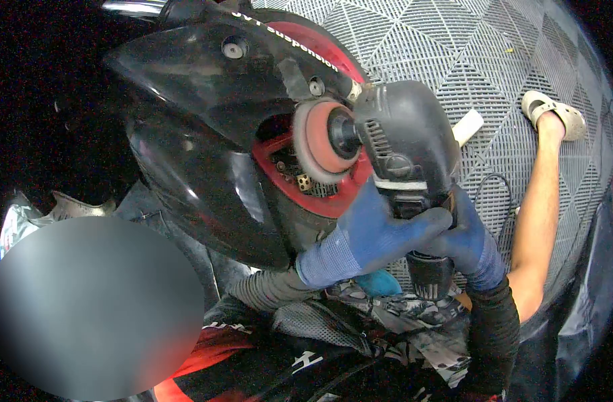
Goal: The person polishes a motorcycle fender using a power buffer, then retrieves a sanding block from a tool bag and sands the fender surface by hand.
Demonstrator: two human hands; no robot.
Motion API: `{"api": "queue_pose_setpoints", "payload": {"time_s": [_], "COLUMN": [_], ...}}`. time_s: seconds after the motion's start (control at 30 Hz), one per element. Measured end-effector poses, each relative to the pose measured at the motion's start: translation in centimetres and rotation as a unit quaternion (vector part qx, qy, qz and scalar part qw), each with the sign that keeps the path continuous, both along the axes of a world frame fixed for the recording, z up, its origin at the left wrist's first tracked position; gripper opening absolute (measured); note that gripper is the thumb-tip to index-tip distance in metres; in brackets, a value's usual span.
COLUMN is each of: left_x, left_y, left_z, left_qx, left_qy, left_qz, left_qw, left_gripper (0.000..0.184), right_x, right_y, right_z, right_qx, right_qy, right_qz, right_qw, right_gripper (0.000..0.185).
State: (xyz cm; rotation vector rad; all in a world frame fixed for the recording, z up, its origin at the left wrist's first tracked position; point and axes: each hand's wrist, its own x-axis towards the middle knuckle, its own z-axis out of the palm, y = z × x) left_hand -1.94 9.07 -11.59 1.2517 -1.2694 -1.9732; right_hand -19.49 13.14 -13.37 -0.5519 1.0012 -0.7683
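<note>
Around the polisher's [410, 127] grip, the gloved fingers of your left hand [380, 231] and right hand [470, 234] are curled closed, though I can't tell how tight. Further out, the blurry pad [326, 141] is just beside the black fairing [196, 141] and red wheel rim [308, 205]; can't tell if it's touching. Honestly, I'd worry about that bulky head tipping your wrists, letting the pad catch an edge and kick.

Around the hands [419, 236], gloves [387, 231] are showing blue; between them the polisher [407, 134] is showing black, its pad [323, 137] salmon-orange. Beyond, the wheel rim [347, 201] is gleaming red, and the grey floor [467, 40] is displaying triangular lattice patterning.
</note>
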Motion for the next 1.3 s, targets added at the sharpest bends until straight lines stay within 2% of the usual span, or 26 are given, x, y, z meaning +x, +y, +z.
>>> {"api": "queue_pose_setpoints", "payload": {"time_s": [0.1,0.3,0.4,0.5,0.57,0.67,0.77,0.9,1.0,1.1,1.2,1.3], "left_x": [0.5,1.3,1.1,0.6,0.3,-0.2,-0.5,0.0,0.8,1.9,2.0,2.3], "left_y": [-0.1,0.1,0.0,0.0,-0.1,-0.6,-0.8,-0.1,0.2,0.3,0.5,0.4], "left_z": [1.2,1.7,1.5,1.0,0.6,0.4,0.3,0.0,0.2,0.9,1.4,1.3], "left_qx": [-0.011,-0.02,-0.015,0.027,0.061,0.045,0.109,0.085,0.04,0.011,-0.016,-0.005], "left_qy": [-0.034,0.035,0.044,0.049,0.047,-0.019,-0.031,0.0,0.009,0.016,0.028,0.027], "left_qz": [-0.025,-0.004,-0.005,0.005,0.013,-0.001,-0.017,0.001,-0.004,-0.021,-0.005,-0.029], "left_qw": [0.999,0.999,0.999,0.998,0.997,0.999,0.993,0.996,0.999,1.0,0.999,0.999], "left_gripper": [0.053,0.05,0.05,0.05,0.05,0.051,0.052,0.05,0.051,0.053,0.057,0.059], "right_x": [0.4,0.4,0.4,0.4,0.5,0.4,0.4,0.8,1.1,1.2,1.6,1.9], "right_y": [-0.1,-0.3,0.5,0.8,0.6,1.0,1.2,1.3,1.4,1.1,1.0,1.0], "right_z": [0.6,0.6,0.5,-0.3,-0.2,-1.1,-1.3,-0.7,-1.1,-0.6,-0.2,-0.1], "right_qx": [-0.024,-0.088,-0.074,-0.052,-0.037,-0.019,0.022,0.049,-0.029,-0.057,-0.127,-0.078], "right_qy": [0.042,-0.035,0.101,0.072,0.11,0.093,0.067,0.035,0.078,0.055,0.03,0.002], "right_qz": [-0.005,0.022,0.018,-0.002,0.014,0.002,-0.008,-0.03,-0.016,0.017,-0.027,-0.028], "right_qw": [0.999,0.995,0.992,0.996,0.993,0.995,0.997,0.998,0.996,0.997,0.991,0.997], "right_gripper": [0.073,0.079,0.08,0.079,0.076,0.072,0.068,0.07,0.072,0.074,0.076,0.082]}}
